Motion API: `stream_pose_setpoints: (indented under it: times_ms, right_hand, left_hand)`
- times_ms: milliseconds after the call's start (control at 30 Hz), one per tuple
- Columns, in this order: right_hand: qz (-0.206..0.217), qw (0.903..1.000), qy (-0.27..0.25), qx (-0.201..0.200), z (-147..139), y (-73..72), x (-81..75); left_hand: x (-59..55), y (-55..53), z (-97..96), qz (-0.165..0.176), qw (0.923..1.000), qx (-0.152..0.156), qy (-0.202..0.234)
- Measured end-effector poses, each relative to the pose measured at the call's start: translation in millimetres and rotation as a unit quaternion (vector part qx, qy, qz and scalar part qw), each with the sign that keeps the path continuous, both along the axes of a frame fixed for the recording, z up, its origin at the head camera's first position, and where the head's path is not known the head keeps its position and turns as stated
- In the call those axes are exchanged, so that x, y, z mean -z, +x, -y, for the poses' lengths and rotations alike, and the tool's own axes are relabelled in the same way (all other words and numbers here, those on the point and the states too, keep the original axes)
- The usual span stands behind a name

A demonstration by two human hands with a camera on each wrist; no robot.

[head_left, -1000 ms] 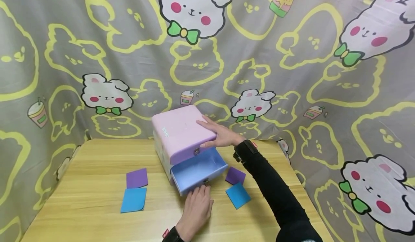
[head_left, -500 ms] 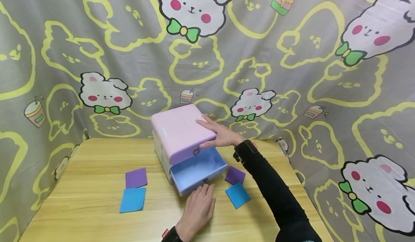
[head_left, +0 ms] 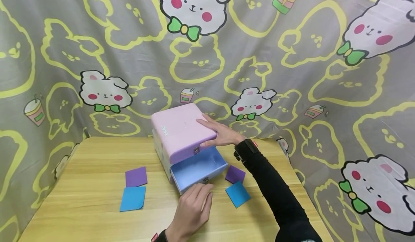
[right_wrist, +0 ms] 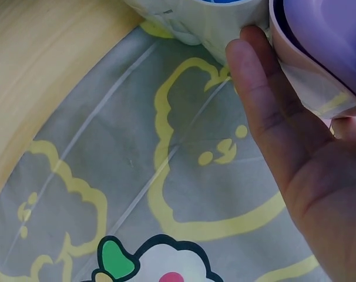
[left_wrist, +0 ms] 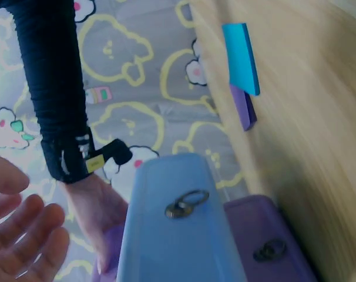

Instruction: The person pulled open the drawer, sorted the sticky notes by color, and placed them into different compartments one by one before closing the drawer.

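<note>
A small chest of drawers [head_left: 176, 124] with a pink top stands turned at an angle on the table. Its blue drawer [head_left: 196, 168] is pulled out, showing a bare inside; a ring pull [left_wrist: 184, 205] sits on the drawer's front. My right hand [head_left: 224, 132] steadies the chest's right side, fingers extended over the top edge and thumb near the purple front. Just before the blue drawer is my left hand [head_left: 192, 206], fingers loosely bent and holding nothing; the left wrist view shows its fingers [left_wrist: 31, 229] apart from the ring. Below, another purple drawer [left_wrist: 266, 241] is pushed in.
Left of the chest lie a purple square [head_left: 136, 176] and a blue square [head_left: 133, 198]. Another purple square [head_left: 235, 175] and blue square [head_left: 238, 194] lie to its right. A patterned curtain [head_left: 197, 60] hangs behind and beside the wooden table [head_left: 84, 188].
My left hand has drawn back slightly from the blue drawer's ring pull and turned, its thumb spreading away. My right hand and the chest stay in place.
</note>
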State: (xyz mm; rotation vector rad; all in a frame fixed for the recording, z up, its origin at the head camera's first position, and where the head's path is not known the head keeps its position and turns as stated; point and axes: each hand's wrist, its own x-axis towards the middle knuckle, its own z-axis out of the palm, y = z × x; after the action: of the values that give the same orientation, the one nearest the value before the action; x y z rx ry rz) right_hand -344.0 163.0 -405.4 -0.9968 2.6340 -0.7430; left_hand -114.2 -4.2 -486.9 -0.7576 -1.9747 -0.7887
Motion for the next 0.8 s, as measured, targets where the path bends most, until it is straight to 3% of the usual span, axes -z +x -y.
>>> stream_pose_setpoints:
  times_ms: [100,233,333,567,800]
  right_hand:
    - [-0.001,1.0,0.004,-0.001,-0.5,0.1,-0.5]
    - [-0.006,1.0,0.006,0.0,-1.4,-0.2,0.0]
    - [-0.006,0.9999,0.009,0.002,-2.2,-0.2,0.3]
    - [-0.008,0.9999,0.011,0.005,-1.5,-0.7,-0.5]
    - [0.002,0.9998,0.01,0.017,0.8,0.6,1.2]
  left_hand:
    - [-1.9,-0.2,8.5,-0.032,0.9989,-0.004,0.033]
    - [-0.8,0.1,21.2,-0.038,0.9969,-0.02,0.065]
    - [0.5,0.2,31.0,-0.038,0.9954,-0.038,0.079]
    - [0.4,-5.3,51.8,-0.078,0.9888,-0.08,0.098]
    - [1.8,-8.2,71.4,-0.064,0.9848,-0.125,0.102]
